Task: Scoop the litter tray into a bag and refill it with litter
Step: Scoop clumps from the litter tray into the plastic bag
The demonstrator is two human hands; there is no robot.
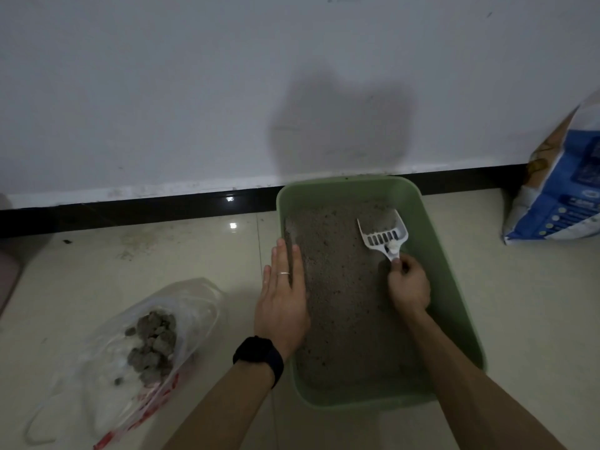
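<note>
A green litter tray (451, 271) sits on the tiled floor against the wall, filled with grey litter (341, 287). My right hand (408, 284) grips the handle of a white slotted scoop (383, 232), whose blade lies in the litter at the tray's far right. My left hand (281, 293) rests flat with straight fingers on the tray's left rim. A clear plastic bag (136, 352) with red print lies open on the floor to the left, holding several grey clumps (152, 342).
A blue and white litter sack (561, 190) leans against the wall at the right. A black skirting board (130, 209) runs along the wall. A pinkish mat edge (8, 277) shows at the far left.
</note>
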